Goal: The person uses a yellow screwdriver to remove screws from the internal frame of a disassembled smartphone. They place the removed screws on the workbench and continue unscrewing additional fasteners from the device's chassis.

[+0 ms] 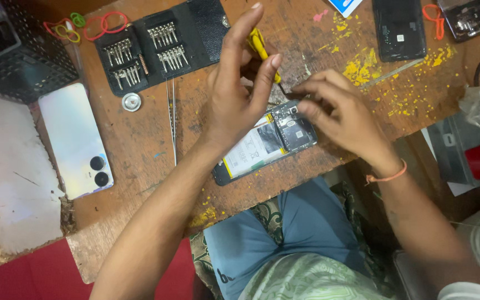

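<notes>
Two bare hands worked over an opened phone (265, 143) at the centre of the frame, lying on a worn wooden table (140, 144) near its lower edge. The left hand (237, 91) stood raised above the phone's upper end, palm turned inward, fingers straight and spread apart, gripping nothing. The right hand (337, 114) curled from the right, its fingertips pinched together at the phone's top corner; whatever they pinched was too small to make out, perhaps a slim tool tip. A yellow-handled screwdriver (261, 50) lay behind the left hand, mostly hidden by it. The phone's back was off, showing a pale battery and dark metal shielding. Thin steel tweezers (171, 119) lay left of the forearm. At upper left a black fold-out bit case (159, 44) held rows of shiny bits. A glossy white phone back (76, 139) rested at the left.
</notes>
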